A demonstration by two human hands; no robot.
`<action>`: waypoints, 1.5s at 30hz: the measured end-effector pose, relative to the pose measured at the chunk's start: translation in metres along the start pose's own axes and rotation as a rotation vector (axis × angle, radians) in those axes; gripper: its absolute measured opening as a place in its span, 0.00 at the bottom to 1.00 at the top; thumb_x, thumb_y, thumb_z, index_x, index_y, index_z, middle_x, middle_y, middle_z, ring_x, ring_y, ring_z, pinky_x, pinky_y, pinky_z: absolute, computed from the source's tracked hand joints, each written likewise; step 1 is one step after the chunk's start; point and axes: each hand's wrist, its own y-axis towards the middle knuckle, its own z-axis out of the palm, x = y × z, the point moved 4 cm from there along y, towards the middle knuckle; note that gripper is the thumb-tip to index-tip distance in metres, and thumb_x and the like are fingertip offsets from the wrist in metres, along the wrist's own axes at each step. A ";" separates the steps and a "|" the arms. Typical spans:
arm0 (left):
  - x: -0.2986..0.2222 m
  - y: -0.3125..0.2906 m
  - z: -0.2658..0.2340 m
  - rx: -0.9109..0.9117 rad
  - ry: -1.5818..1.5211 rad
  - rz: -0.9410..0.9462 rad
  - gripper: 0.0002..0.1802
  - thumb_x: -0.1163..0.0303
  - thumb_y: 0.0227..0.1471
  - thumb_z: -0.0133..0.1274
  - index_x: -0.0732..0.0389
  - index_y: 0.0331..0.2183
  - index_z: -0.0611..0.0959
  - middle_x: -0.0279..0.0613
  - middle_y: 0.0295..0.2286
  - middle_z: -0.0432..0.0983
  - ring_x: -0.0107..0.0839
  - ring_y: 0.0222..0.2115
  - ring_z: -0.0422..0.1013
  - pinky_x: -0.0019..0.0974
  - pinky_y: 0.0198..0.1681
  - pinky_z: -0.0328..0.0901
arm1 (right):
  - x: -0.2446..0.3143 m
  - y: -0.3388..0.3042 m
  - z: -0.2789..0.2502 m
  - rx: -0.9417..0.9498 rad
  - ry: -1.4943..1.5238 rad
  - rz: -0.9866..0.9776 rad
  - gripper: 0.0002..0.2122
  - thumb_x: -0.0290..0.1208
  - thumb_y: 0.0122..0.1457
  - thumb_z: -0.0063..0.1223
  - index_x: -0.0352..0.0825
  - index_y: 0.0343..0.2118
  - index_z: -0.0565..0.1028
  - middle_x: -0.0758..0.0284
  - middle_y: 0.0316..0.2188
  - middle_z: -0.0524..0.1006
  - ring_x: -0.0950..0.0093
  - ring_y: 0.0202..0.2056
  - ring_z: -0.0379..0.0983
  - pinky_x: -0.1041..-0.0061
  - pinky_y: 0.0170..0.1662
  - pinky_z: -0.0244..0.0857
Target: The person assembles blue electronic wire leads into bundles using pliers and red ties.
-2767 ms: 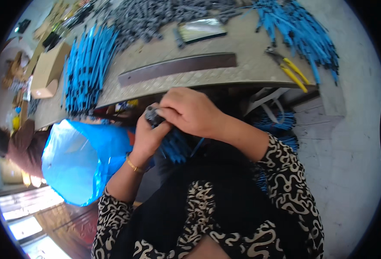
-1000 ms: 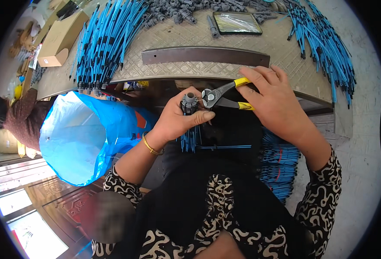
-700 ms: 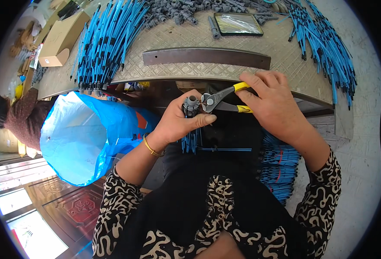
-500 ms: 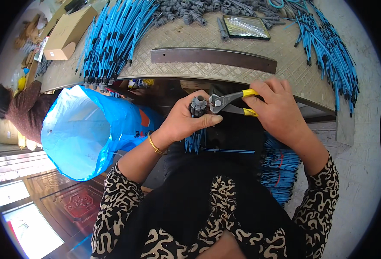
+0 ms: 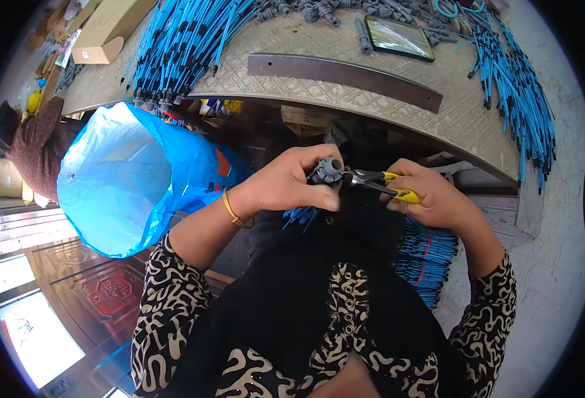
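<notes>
My left hand (image 5: pixel 289 182) is closed round a grey plastic fitting (image 5: pixel 327 170) with a round open end facing up. Thin blue tubes (image 5: pixel 300 216) hang below that hand; where they join the fitting is hidden. In my right hand (image 5: pixel 432 194) I grip pliers (image 5: pixel 400 186) with yellow handles, the handles a little apart. The dark jaws of the pliers reach to the right side of the fitting, and what they bite on is too small to make out. Both hands are in front of the table's near edge, above my lap.
A patterned table (image 5: pixel 345 46) carries a dark metal bar (image 5: pixel 345 76), a flat black-rimmed tray (image 5: pixel 398 38), grey fittings (image 5: pixel 315 10) and blue tube bundles (image 5: pixel 189 50) (image 5: pixel 514 106). At left stands a blue bag (image 5: pixel 196 166). More tied tubes (image 5: pixel 428 259) lie by my right side. Another person (image 5: pixel 37 146) sits far left.
My right hand and the pliers have come down, and the handles have turned to point slightly downward. The fitting in my left hand has tilted and shifted a little right and down. The whole view has shifted slightly.
</notes>
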 end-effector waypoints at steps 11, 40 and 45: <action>0.015 -0.002 -0.007 0.058 -0.445 0.117 0.26 0.52 0.41 0.59 0.63 0.33 0.71 0.41 0.28 0.73 0.28 0.31 0.70 0.31 0.38 0.63 | -0.005 0.003 0.004 0.042 0.012 0.021 0.09 0.19 0.45 0.56 0.29 0.32 0.73 0.63 0.35 0.68 0.72 0.35 0.72 0.76 0.40 0.65; -0.004 0.002 -0.001 -0.321 -0.111 0.151 0.24 0.63 0.31 0.68 0.63 0.31 0.78 0.35 0.33 0.72 0.23 0.31 0.67 0.27 0.34 0.61 | 0.002 0.001 0.002 0.002 0.129 -0.090 0.23 0.40 0.54 0.50 0.27 0.45 0.63 0.61 0.21 0.74 0.75 0.17 0.73 0.79 0.19 0.68; -0.003 0.022 0.002 -0.111 -0.054 0.167 0.26 0.61 0.31 0.68 0.64 0.33 0.77 0.35 0.30 0.71 0.23 0.30 0.67 0.27 0.34 0.62 | -0.033 -0.024 0.095 0.891 1.784 0.139 0.22 0.36 0.54 0.48 0.30 0.50 0.62 0.63 0.24 0.74 0.74 0.22 0.73 0.74 0.26 0.69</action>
